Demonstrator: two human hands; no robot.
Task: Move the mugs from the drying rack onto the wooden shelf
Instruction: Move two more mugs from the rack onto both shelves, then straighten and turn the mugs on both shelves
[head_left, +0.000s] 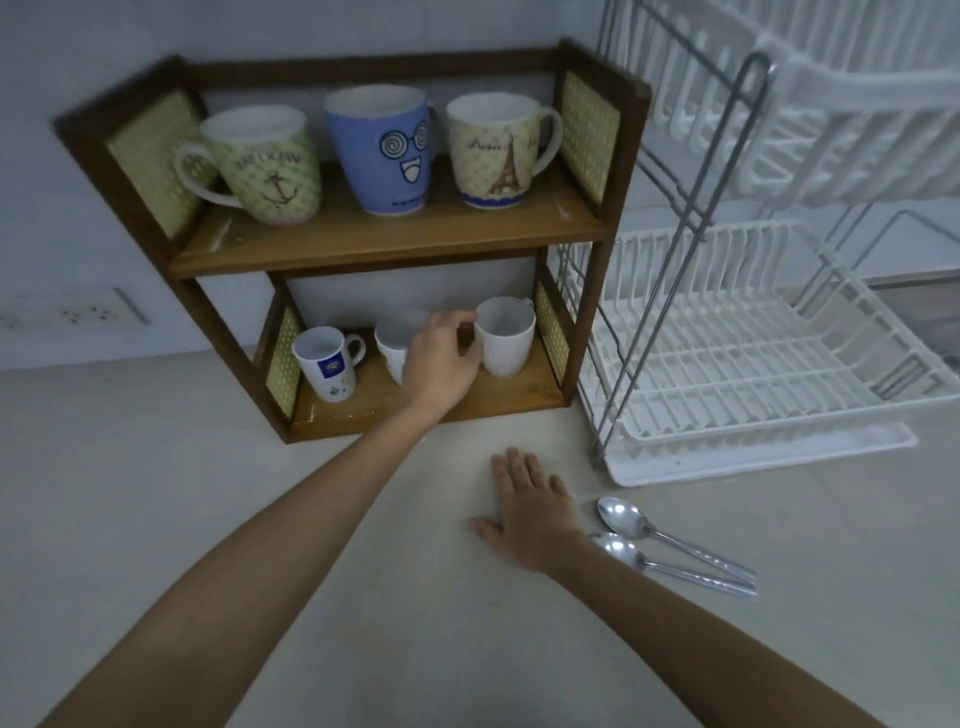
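Left hand (439, 358) is in on the lower board of the brown wooden shelf with woven side panels (592, 130), fingers curled at the handle of a plain white ceramic mug (506, 338) standing upright at that board's right end. Whether the handle is pinched or only touched, I cannot tell. Right hand (535, 512) lies flat, fingers spread, on the pale bench (363, 597) near the shelf's front right corner.

That mug looks rigid, glazed, probably slick and chippable: the handle is the place to take it, I'd say, or around the body. Smooth, unmarked, slightly tapered.

Five other mugs share the shelf. The white wire drying rack (753, 364) to the right shows no mugs.
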